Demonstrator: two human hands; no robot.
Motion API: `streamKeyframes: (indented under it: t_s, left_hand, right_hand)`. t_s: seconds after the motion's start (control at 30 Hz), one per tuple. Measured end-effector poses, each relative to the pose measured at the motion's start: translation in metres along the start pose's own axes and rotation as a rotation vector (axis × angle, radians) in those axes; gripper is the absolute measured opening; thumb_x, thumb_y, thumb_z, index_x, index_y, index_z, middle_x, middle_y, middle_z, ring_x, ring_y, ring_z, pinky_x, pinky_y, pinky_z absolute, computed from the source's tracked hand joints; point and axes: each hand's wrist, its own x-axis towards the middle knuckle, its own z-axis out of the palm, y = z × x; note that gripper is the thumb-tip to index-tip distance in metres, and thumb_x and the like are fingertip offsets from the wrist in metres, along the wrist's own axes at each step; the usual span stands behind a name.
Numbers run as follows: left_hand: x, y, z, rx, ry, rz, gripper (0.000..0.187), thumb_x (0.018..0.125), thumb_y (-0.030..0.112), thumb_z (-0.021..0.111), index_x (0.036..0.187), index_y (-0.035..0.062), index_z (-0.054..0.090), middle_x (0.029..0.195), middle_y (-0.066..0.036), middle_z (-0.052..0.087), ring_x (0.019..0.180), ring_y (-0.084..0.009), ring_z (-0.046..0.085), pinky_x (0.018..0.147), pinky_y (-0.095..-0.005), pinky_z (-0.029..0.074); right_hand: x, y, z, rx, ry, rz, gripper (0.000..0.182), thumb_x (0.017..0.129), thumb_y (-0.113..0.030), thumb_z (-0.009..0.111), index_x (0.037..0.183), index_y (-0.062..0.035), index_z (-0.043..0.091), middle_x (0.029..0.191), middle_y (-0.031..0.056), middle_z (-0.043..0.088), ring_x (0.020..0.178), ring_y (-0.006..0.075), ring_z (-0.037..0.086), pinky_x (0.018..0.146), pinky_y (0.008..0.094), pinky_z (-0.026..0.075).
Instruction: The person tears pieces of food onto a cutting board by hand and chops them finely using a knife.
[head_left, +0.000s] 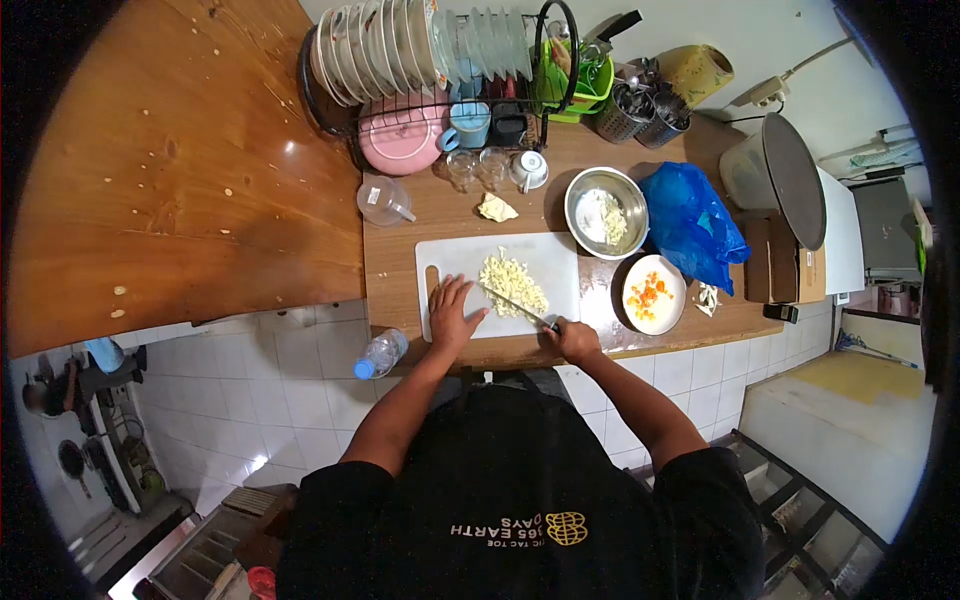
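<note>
- Left hand lay flat, fingers spread, on white cutting board to steady it.
- Right hand gripped knife, fingers wrapped round handle, blade angled into chopped pale veg.

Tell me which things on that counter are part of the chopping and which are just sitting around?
In use:
- knife in the right hand
- white cutting board, left hand flat on it
- chopped pale pieces

Lying about:
- metal bowl
- plate with orange bits
- blue bag
- dish rack
- water bottle
</note>
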Motion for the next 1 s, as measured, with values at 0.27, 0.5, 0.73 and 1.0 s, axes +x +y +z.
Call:
streamKeyframes:
  t_s: [0.27, 0.5, 0.73, 1.0]
  left_hand:
    - [0.0, 0.002, -0.002, 0.019, 0.009, 0.011, 0.066, 0.077, 0.038, 0.083, 0.133, 0.0093, 0.062, 0.146, -0.011, 0.053, 0.142, -0.0336, 0.041, 0.118, -0.05, 0.029]
    - [0.001, 0.005, -0.004, 0.011, -0.017, -0.012, 0.065, 0.078, 0.038, 0.083, 0.132, 0.0088, 0.062, 0.146, -0.011, 0.052, 0.142, -0.0339, 0.04, 0.118, -0.0503, 0.029]
    - [0.001, 0.003, -0.003, 0.008, -0.014, 0.008, 0.065, 0.079, 0.039, 0.083, 0.132, 0.0085, 0.062, 0.146, -0.011, 0.052, 0.143, -0.0338, 0.039, 0.118, -0.0505, 0.029]
    - [0.001, 0.004, -0.002, 0.036, -0.012, 0.008, 0.065, 0.079, 0.039, 0.082, 0.133, 0.0098, 0.061, 0.146, -0.01, 0.053, 0.143, -0.034, 0.04, 0.118, -0.0511, 0.029]
  right_hand:
    - [0.022, 0.021, -0.01, 0.163, -0.163, -0.032, 0.054, 0.098, -0.059, 0.051, 0.118, -0.0112, 0.068, 0.097, 0.0221, 0.072, 0.096, 0.043, 0.069, 0.084, 0.0523, 0.054]
    - [0.009, 0.013, -0.019, 0.154, 0.021, -0.071, 0.054, 0.098, -0.054, 0.056, 0.103, -0.0024, 0.07, 0.083, 0.0246, 0.07, 0.082, 0.0457, 0.068, 0.076, 0.0522, 0.053]
    - [-0.003, 0.002, -0.018, 0.073, -0.112, -0.01, 0.056, 0.098, -0.06, 0.05, 0.111, -0.0089, 0.071, 0.092, 0.022, 0.072, 0.09, 0.0426, 0.07, 0.082, 0.0516, 0.054]
    - [-0.004, -0.003, -0.008, 0.022, -0.069, -0.005, 0.054, 0.098, -0.058, 0.05, 0.11, -0.0101, 0.07, 0.094, 0.021, 0.073, 0.091, 0.0425, 0.07, 0.083, 0.0524, 0.055]
